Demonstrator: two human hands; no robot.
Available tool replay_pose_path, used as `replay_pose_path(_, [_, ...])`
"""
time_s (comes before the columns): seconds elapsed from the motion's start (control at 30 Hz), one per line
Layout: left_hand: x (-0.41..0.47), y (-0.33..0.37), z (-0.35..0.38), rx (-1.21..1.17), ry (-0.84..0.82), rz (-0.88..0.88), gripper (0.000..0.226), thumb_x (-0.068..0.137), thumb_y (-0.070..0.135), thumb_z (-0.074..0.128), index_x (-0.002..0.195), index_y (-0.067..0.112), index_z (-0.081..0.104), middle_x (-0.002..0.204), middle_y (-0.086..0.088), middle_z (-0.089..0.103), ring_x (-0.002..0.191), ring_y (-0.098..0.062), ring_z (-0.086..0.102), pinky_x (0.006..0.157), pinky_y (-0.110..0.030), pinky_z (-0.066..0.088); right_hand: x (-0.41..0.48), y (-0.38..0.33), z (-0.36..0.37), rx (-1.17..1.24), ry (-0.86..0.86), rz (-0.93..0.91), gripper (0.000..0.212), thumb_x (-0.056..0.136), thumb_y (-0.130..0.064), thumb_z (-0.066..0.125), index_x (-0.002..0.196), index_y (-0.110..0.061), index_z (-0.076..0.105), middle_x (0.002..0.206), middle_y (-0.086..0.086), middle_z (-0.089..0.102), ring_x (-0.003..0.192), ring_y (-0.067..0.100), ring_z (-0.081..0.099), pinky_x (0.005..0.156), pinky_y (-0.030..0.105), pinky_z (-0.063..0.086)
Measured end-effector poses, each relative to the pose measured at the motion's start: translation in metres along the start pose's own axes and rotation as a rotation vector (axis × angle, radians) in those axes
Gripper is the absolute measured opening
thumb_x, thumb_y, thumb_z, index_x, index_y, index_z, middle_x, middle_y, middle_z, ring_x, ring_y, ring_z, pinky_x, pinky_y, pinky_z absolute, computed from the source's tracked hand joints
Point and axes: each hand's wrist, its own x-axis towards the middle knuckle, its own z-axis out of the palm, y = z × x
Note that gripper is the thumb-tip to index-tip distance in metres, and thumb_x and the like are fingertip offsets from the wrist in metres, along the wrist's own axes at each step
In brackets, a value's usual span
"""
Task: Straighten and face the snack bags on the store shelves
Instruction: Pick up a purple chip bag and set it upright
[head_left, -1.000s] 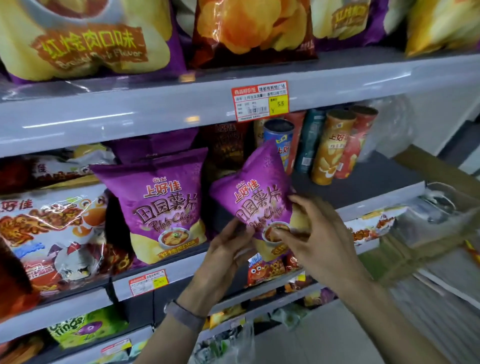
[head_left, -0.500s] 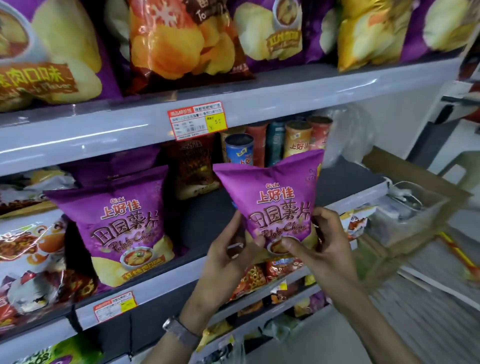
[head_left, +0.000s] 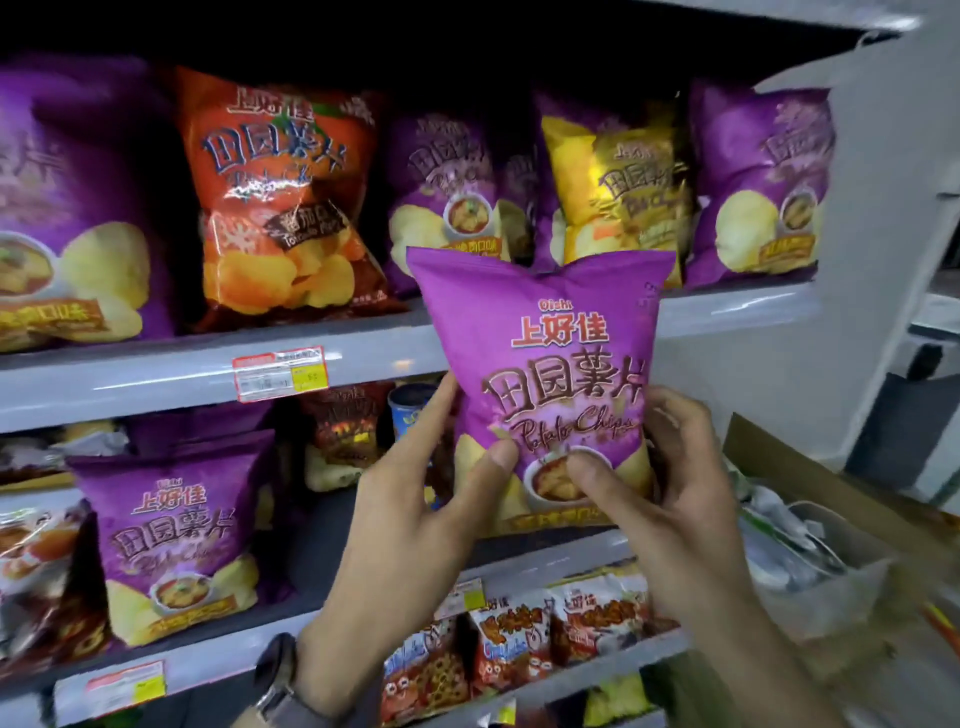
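Observation:
I hold a purple potato chip bag (head_left: 550, 353) upright with its front toward me, lifted in front of the shelves. My left hand (head_left: 415, 525) grips its lower left side, thumb on the front. My right hand (head_left: 670, 499) grips its lower right side, thumb pressed over the bowl picture. Its top edge overlaps the upper shelf (head_left: 156, 379), where purple (head_left: 452, 192), orange (head_left: 280, 197) and yellow (head_left: 618, 192) chip bags stand. A matching purple bag (head_left: 182, 540) stands on the middle shelf (head_left: 218, 654) at the left.
Chip cans (head_left: 410, 410) and a dark bag (head_left: 343, 431) sit deep on the middle shelf behind my hands. Small snack packs (head_left: 519, 644) fill the lower shelf. A cardboard box with a clear plastic bin (head_left: 821, 561) stands at the right. Price tags (head_left: 280, 371) hang on shelf edges.
Both hands have lifted the purple bag off the middle shelf and turned it upright, up toward the upper shelf. My view has tilted upward.

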Motion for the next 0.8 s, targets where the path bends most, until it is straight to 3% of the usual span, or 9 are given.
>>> replay_pose_path(0.1, [0.019, 0.026, -0.002, 0.102, 0.089, 0.036, 0.067, 0.088, 0.07, 0.06, 0.151, 0.052, 0.046, 0.104, 0.01, 0.077, 0.097, -0.012, 0.072, 0.086, -0.045, 0.059, 0.029, -0.023, -0.006, -0.032, -0.057, -0.046, 0.055, 0.084, -0.027, 0.079, 0.13, -0.029, 0.051, 0.12, -0.009, 0.072, 0.108, 0.008, 0.071, 0.084, 0.026, 0.059])
replay_pose_path(0.17, [0.038, 0.041, -0.006, 0.145, 0.131, 0.017, 0.073, 0.084, 0.076, 0.057, 0.151, 0.049, 0.047, 0.096, 0.002, 0.077, 0.09, -0.015, 0.072, 0.084, -0.048, 0.058, 0.052, -0.036, -0.005, -0.068, -0.104, -0.072, 0.051, 0.087, -0.035, 0.077, 0.13, -0.036, 0.049, 0.116, -0.017, 0.073, 0.105, 0.005, 0.072, 0.088, 0.031, 0.06])
replay_pose_path(0.3, [0.088, 0.062, -0.021, 0.273, 0.196, 0.043, 0.07, 0.09, 0.071, 0.059, 0.15, 0.034, 0.054, 0.092, 0.015, 0.075, 0.085, 0.008, 0.066, 0.075, -0.02, 0.05, 0.107, -0.049, 0.005, -0.134, -0.143, -0.131, 0.05, 0.086, -0.054, 0.076, 0.126, -0.042, 0.048, 0.112, -0.024, 0.072, 0.105, 0.0, 0.07, 0.097, 0.043, 0.056])
replay_pose_path(0.4, [0.12, 0.077, -0.03, 0.322, 0.172, 0.013, 0.071, 0.094, 0.068, 0.059, 0.154, 0.033, 0.048, 0.111, 0.008, 0.074, 0.104, -0.009, 0.069, 0.085, -0.028, 0.052, 0.148, -0.05, 0.014, -0.16, -0.146, -0.152, 0.057, 0.085, -0.056, 0.076, 0.13, -0.035, 0.048, 0.111, -0.016, 0.075, 0.101, -0.001, 0.071, 0.096, 0.042, 0.057])
replay_pose_path(0.53, [0.156, 0.084, -0.035, 0.354, 0.153, 0.024, 0.069, 0.092, 0.062, 0.067, 0.153, 0.037, 0.046, 0.114, 0.008, 0.077, 0.094, -0.01, 0.075, 0.082, -0.029, 0.06, 0.191, -0.049, 0.027, -0.24, -0.111, -0.223, 0.066, 0.077, -0.069, 0.073, 0.129, -0.038, 0.048, 0.116, -0.011, 0.072, 0.106, 0.007, 0.07, 0.096, 0.044, 0.055])
replay_pose_path(0.63, [0.174, 0.078, -0.035, 0.35, 0.166, 0.037, 0.072, 0.084, 0.062, 0.067, 0.149, 0.036, 0.049, 0.107, 0.007, 0.079, 0.092, -0.013, 0.077, 0.092, -0.041, 0.06, 0.211, -0.045, 0.037, -0.28, -0.09, -0.26, 0.069, 0.078, -0.059, 0.077, 0.135, -0.03, 0.049, 0.126, -0.008, 0.065, 0.118, 0.01, 0.062, 0.105, 0.042, 0.05])
replay_pose_path(0.8, [0.17, 0.063, -0.032, 0.423, 0.147, 0.023, 0.047, 0.099, 0.047, 0.065, 0.142, 0.037, 0.053, 0.103, 0.009, 0.079, 0.092, -0.014, 0.075, 0.092, -0.043, 0.059, 0.21, -0.033, 0.042, -0.332, -0.142, -0.197, 0.067, 0.086, -0.049, 0.078, 0.14, -0.027, 0.045, 0.124, -0.012, 0.057, 0.119, 0.012, 0.059, 0.103, 0.041, 0.05])
